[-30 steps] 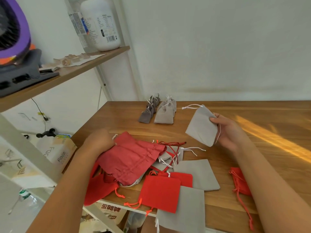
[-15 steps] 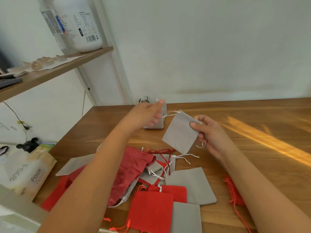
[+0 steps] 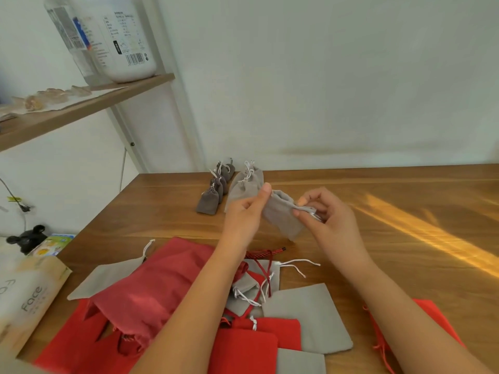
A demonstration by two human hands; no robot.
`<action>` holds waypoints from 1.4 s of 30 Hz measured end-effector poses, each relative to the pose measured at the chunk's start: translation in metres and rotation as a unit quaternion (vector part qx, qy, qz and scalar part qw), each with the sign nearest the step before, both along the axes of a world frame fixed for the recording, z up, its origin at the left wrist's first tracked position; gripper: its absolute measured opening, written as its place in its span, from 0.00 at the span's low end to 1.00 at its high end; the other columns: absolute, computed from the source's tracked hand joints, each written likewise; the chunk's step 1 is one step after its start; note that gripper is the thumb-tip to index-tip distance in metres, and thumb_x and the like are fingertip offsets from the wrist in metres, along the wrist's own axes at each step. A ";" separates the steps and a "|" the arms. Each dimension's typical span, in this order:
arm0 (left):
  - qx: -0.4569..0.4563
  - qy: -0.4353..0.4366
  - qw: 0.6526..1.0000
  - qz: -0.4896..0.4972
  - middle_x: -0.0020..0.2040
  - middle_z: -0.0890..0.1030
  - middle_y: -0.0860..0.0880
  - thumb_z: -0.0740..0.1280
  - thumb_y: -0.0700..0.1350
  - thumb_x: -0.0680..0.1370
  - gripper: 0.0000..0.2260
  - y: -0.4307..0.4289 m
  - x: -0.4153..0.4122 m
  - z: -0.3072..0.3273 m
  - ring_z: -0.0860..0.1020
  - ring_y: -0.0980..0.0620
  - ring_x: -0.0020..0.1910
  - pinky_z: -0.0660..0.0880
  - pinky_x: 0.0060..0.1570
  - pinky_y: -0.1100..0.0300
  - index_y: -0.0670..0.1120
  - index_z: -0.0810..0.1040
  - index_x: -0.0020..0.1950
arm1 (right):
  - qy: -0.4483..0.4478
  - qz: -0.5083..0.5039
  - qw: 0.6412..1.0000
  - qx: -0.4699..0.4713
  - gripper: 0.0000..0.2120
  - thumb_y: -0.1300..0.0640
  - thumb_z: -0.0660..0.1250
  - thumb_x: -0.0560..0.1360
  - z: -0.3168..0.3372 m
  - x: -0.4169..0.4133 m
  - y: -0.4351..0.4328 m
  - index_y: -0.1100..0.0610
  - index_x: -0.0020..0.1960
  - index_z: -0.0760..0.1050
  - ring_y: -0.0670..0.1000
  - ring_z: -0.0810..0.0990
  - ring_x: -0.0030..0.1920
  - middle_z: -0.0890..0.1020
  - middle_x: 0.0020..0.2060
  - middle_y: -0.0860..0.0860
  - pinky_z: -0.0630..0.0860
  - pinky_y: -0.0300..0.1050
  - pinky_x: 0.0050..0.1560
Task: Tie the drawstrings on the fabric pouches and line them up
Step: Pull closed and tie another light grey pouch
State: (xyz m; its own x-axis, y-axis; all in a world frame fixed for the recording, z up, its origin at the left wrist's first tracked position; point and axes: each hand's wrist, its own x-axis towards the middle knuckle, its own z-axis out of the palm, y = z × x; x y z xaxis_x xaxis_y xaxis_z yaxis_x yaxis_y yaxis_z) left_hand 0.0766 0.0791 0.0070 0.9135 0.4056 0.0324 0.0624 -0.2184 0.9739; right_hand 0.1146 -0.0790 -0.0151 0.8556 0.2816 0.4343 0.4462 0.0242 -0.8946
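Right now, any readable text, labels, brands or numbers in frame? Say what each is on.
"Face" on the beige pack, lower left.
white bottle on the shelf: label and barcode, print too small to read.
clear bottle beside it: label blurred, unreadable.
small colourful pack: print unreadable.
grey pouch, held up: no text.

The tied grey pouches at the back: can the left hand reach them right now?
Probably yes: the tied pouches lie just beyond the left hand, nothing between. But it pinches a grey pouch and likely must let go first.
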 end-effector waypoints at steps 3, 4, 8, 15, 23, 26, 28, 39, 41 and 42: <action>-0.108 -0.032 0.994 -0.013 0.50 0.84 0.49 0.64 0.54 0.78 0.18 0.004 -0.002 0.000 0.79 0.53 0.55 0.72 0.59 0.58 0.40 0.84 0.48 | -0.046 0.006 0.996 -0.077 0.08 0.63 0.72 0.73 0.000 -0.006 0.002 0.52 0.47 0.76 0.40 0.81 0.45 0.83 0.42 0.40 0.76 0.35 0.43; -0.137 -0.048 0.989 -0.016 0.52 0.84 0.48 0.63 0.50 0.80 0.15 0.006 -0.002 0.001 0.80 0.52 0.57 0.73 0.61 0.57 0.40 0.84 0.50 | -0.057 0.006 0.994 -0.098 0.09 0.60 0.73 0.72 0.001 -0.007 0.003 0.51 0.48 0.76 0.38 0.81 0.45 0.82 0.44 0.39 0.75 0.33 0.42; -0.259 -0.100 0.961 -0.006 0.48 0.85 0.45 0.58 0.44 0.82 0.12 0.012 -0.002 0.001 0.82 0.50 0.50 0.77 0.54 0.58 0.39 0.79 0.52 | -0.030 0.003 0.991 -0.130 0.09 0.43 0.66 0.73 0.005 -0.008 0.002 0.43 0.51 0.73 0.43 0.77 0.37 0.81 0.42 0.39 0.71 0.38 0.35; -0.308 -0.153 0.939 0.013 0.42 0.85 0.48 0.56 0.42 0.83 0.10 0.020 0.003 0.000 0.83 0.55 0.42 0.77 0.50 0.58 0.43 0.77 0.50 | 0.031 0.015 0.994 -0.102 0.17 0.45 0.59 0.78 0.007 0.006 -0.010 0.52 0.36 0.77 0.44 0.65 0.32 0.67 0.28 0.43 0.63 0.42 0.37; -0.276 -0.146 0.949 0.044 0.42 0.84 0.48 0.58 0.42 0.83 0.10 0.026 0.007 -0.007 0.83 0.55 0.43 0.79 0.48 0.62 0.44 0.78 0.48 | 0.190 0.119 0.974 -0.020 0.18 0.46 0.56 0.80 0.008 0.009 -0.007 0.52 0.57 0.81 0.44 0.64 0.29 0.73 0.34 0.49 0.62 0.34 0.28; -0.218 -0.155 0.961 0.067 0.41 0.83 0.48 0.58 0.44 0.83 0.11 0.024 0.007 -0.008 0.81 0.55 0.42 0.77 0.47 0.61 0.45 0.79 0.47 | 0.213 0.149 0.966 -0.018 0.20 0.42 0.59 0.76 0.012 0.005 -0.005 0.53 0.55 0.82 0.44 0.64 0.29 0.77 0.36 0.50 0.62 0.34 0.28; -0.195 -0.161 0.965 0.074 0.42 0.83 0.48 0.58 0.44 0.83 0.11 0.023 0.007 -0.009 0.81 0.55 0.42 0.76 0.47 0.60 0.46 0.79 0.47 | 0.201 0.156 0.965 -0.060 0.20 0.40 0.63 0.72 0.014 0.002 -0.005 0.52 0.52 0.83 0.44 0.65 0.29 0.78 0.34 0.50 0.63 0.34 0.29; -0.065 -0.193 0.971 0.123 0.39 0.84 0.53 0.60 0.45 0.82 0.12 0.018 0.006 -0.012 0.80 0.54 0.43 0.75 0.54 0.45 0.51 0.81 0.44 | 0.161 0.150 0.975 -0.011 0.05 0.61 0.70 0.72 0.008 -0.007 0.005 0.58 0.46 0.83 0.47 0.78 0.34 0.84 0.36 0.53 0.75 0.36 0.36; -0.038 -0.199 0.971 0.130 0.38 0.84 0.54 0.59 0.45 0.82 0.12 0.018 0.006 -0.013 0.81 0.54 0.44 0.75 0.56 0.45 0.52 0.81 0.45 | 0.189 0.156 0.969 0.017 0.09 0.57 0.70 0.69 0.010 -0.007 0.004 0.58 0.47 0.83 0.46 0.76 0.32 0.83 0.36 0.53 0.74 0.36 0.34; -0.025 -0.202 0.970 0.132 0.38 0.83 0.54 0.59 0.45 0.83 0.12 0.019 0.006 -0.013 0.81 0.54 0.44 0.75 0.56 0.46 0.51 0.80 0.45 | 0.207 0.161 0.965 0.033 0.11 0.55 0.71 0.68 0.011 -0.008 0.004 0.57 0.48 0.83 0.45 0.74 0.31 0.83 0.36 0.53 0.72 0.35 0.33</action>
